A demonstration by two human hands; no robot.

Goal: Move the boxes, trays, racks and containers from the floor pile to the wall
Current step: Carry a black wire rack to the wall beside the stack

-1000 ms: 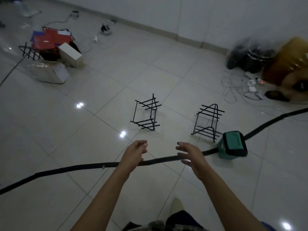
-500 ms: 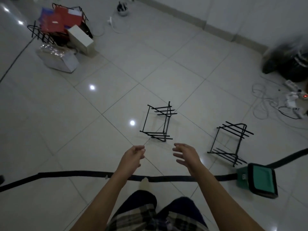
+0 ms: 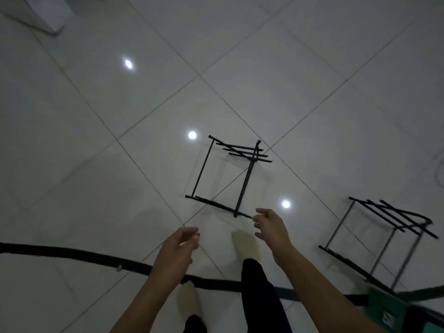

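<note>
Rack (image 3: 245, 183): black wire frame standing on the tiled floor (image 3: 276, 75), just off view centre toward 5 o'clock; crossbars at its top, base bar nearest the person.
Second rack (image 3: 353, 267): same kind, at 4 o'clock of the first, well apart from it, blurred.
Left hand (image 3: 180, 246): at 7 o'clock of the rack, clear of it, fingers loosely curled, holding nothing.
Right hand (image 3: 271, 231): at 5 o'clock of the rack, fingers spread and slightly bent, holding nothing; its fingertips (image 3: 256, 218) are just beside the end of the base bar, contact cannot be told.
Hands: apart, palms turned toward each other, a pale foot (image 3: 246, 243) on the floor between them.
Cable (image 3: 72, 254): thick and black, lying across the floor from 9 o'clock to 4 o'clock, passing under both forearms.
Green box (image 3: 396, 313): at 5 o'clock in the view's corner, blurred, just beside the second rack's base.
White box (image 3: 36, 13): at 11 o'clock, cut by the edge, far from both racks.
</note>
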